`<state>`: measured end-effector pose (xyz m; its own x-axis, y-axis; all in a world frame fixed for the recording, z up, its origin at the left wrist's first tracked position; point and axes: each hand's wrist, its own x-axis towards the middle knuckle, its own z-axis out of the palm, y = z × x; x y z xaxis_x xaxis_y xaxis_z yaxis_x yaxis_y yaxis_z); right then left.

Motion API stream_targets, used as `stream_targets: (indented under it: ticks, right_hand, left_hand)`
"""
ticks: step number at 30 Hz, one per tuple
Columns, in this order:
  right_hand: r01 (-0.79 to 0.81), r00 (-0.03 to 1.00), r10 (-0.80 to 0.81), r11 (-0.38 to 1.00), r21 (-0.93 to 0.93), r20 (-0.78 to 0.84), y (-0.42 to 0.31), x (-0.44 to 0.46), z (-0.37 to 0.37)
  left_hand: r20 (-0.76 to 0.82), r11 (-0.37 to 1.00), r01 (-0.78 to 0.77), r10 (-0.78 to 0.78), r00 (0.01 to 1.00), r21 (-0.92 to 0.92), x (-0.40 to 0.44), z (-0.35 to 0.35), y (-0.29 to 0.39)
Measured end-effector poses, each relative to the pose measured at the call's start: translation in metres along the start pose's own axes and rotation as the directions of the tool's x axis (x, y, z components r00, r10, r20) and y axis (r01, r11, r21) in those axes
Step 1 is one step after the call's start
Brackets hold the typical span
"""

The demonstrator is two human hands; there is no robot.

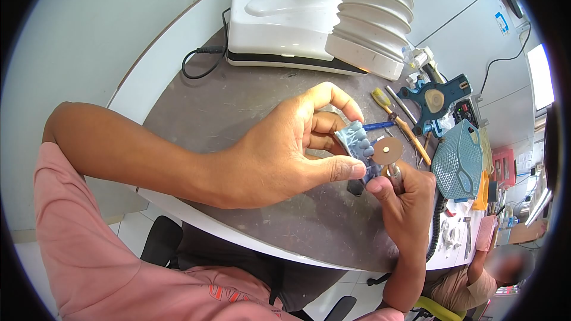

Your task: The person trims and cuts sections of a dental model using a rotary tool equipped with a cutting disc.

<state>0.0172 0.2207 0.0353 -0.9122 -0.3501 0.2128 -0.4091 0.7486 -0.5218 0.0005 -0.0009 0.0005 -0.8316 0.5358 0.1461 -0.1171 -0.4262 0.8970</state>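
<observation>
Between the thumb and fingers of my left hand point(279, 151) is a blue-grey dental cast point(357, 141) with a row of moulded teeth, tilted towards the right. My right hand point(410, 199) is closed around a rotary handpiece point(394, 177), its thumb lying near the lower end of the cast. A round brown cutting disc point(388, 150) sits at the tip of the handpiece, right beside the teeth. Whether the disc touches the cast I cannot tell. A small dark piece point(355, 187) shows below the cast, partly hidden.
A white machine point(285, 24) with a ribbed suction hose point(375, 18) stands at the back. To the right lie a yellow brush point(380, 97), a blue pen-like tool point(378, 125), a teal articulator-like stand point(434, 100) and a blue basket point(457, 163). Another person point(470, 282) sits at far right.
</observation>
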Motion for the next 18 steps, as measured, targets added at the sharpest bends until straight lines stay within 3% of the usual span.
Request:
stream_targets:
  ticks: [18]
  right_hand:
    - [0.011, 1.0, -0.011, 1.0, 0.009, -0.015, 0.0008, -0.0003, 0.0017]
  left_hand:
    - [0.005, 1.0, -0.005, 0.005, 1.0, 0.005, 0.0005, -0.0004, -0.0011]
